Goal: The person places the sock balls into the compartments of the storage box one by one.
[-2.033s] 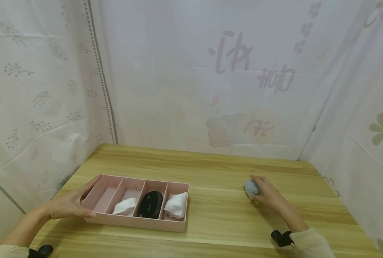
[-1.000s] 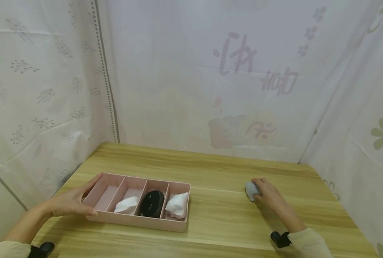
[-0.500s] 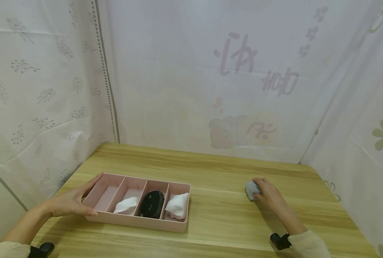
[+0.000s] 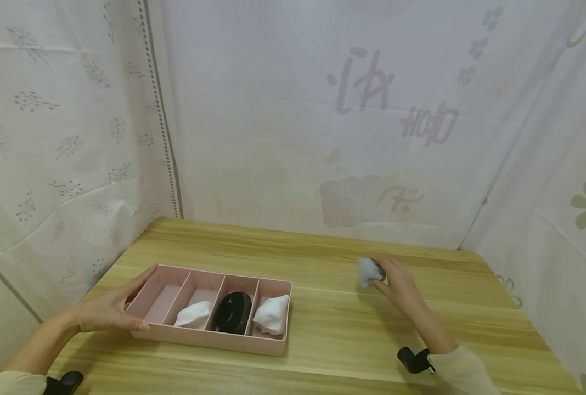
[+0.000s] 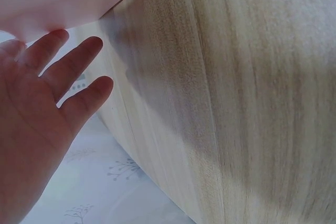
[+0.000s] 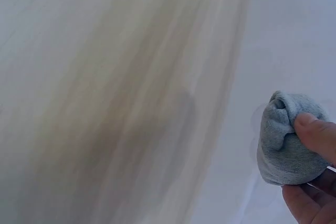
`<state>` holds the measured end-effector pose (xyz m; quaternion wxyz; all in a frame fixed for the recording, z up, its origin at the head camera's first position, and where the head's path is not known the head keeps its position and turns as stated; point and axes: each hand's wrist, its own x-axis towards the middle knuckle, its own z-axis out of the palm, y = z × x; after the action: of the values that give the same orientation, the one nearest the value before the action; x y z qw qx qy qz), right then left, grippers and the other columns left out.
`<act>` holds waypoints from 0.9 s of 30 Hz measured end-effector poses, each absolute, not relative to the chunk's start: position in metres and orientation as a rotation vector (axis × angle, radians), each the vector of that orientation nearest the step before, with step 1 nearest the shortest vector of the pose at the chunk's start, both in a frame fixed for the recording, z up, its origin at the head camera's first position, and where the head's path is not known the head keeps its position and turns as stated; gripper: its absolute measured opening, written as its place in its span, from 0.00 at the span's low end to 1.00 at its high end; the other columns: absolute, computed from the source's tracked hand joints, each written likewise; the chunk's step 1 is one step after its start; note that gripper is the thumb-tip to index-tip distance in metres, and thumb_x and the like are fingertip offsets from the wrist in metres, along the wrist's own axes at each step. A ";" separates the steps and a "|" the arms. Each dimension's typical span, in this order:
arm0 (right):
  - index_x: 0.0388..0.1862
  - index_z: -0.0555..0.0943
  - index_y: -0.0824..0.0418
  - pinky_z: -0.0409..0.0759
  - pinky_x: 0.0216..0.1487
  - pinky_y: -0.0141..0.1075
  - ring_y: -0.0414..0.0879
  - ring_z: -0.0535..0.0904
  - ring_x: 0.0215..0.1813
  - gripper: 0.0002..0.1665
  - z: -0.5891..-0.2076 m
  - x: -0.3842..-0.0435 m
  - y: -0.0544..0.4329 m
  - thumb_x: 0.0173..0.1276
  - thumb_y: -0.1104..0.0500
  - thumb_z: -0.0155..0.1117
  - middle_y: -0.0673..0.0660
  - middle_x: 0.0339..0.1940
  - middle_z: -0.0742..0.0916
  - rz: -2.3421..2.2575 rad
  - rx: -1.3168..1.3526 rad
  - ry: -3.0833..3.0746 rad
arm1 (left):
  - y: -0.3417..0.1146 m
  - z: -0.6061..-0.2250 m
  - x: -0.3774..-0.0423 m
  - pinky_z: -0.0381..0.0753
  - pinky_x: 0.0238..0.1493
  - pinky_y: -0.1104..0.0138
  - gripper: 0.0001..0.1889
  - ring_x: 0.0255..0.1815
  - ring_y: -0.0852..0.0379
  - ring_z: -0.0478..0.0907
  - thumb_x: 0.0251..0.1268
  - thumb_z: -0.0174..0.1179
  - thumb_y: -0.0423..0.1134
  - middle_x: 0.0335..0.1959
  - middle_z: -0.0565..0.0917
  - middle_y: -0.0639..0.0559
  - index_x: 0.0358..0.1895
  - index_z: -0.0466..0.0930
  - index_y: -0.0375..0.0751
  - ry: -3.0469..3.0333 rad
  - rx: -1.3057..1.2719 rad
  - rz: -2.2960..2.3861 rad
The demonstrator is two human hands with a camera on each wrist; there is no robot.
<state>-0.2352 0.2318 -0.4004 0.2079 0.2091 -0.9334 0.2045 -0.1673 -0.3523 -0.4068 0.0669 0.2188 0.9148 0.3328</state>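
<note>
My left hand [image 4: 106, 311] holds the left end of a pink divided box [image 4: 209, 341], thumb along the front wall and forefinger at the back corner. In the left wrist view, the other fingers [image 5: 79, 64] are spread, with one tip against the box's pink wall. My right hand [image 4: 399, 285] pinches a balled grey sock [image 4: 369, 272] between thumb and fingers, above the table to the right of the box. The sock's folded opening shows in the right wrist view. Three compartments hold a white cloth bundle [image 4: 193, 314], a black rounded bundle [image 4: 232, 312] and another white bundle [image 4: 271, 315].
The box's leftmost compartment [image 4: 163, 304] shows its bare floor. A wood-grain table [image 4: 342, 329] bears everything, its back edge meeting a pale printed curtain [image 4: 253, 137]. More curtains hang at both sides. Black cuffs or mounts [image 4: 413, 360] sit at the wrists.
The right hand has lifted the grey sock off the table and moved it a little left and away from me. The left hand and the box have stayed put.
</note>
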 end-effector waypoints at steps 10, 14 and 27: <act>0.55 0.76 0.68 0.78 0.41 0.45 0.53 0.79 0.44 0.33 -0.381 -0.237 0.180 0.48 0.66 0.74 0.62 0.46 0.83 0.714 0.698 -2.495 | -0.354 -0.407 -0.170 0.71 0.44 0.73 0.58 0.59 0.38 0.65 0.48 0.69 0.38 0.66 0.56 0.19 0.76 0.32 0.48 2.739 0.669 1.004; 0.56 0.75 0.67 0.78 0.42 0.44 0.53 0.79 0.45 0.33 -0.375 -0.238 0.160 0.49 0.65 0.74 0.62 0.47 0.83 0.745 0.744 -2.481 | -0.354 -0.408 -0.169 0.71 0.45 0.73 0.58 0.59 0.61 0.65 0.48 0.69 0.40 0.67 0.57 0.22 0.76 0.34 0.51 2.744 0.642 1.014; 0.55 0.76 0.66 0.78 0.42 0.41 0.51 0.79 0.45 0.32 -0.358 -0.240 0.095 0.48 0.65 0.74 0.61 0.46 0.83 0.828 0.930 -2.357 | -0.354 -0.409 -0.169 0.70 0.46 0.74 0.58 0.55 0.79 0.59 0.47 0.69 0.39 0.68 0.56 0.22 0.76 0.34 0.50 2.749 0.676 1.037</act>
<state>-0.2403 0.0947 -0.3576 0.2358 0.3392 -0.8592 0.3020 -0.1691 -0.3544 -0.4090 0.0632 0.2238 0.9099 0.3434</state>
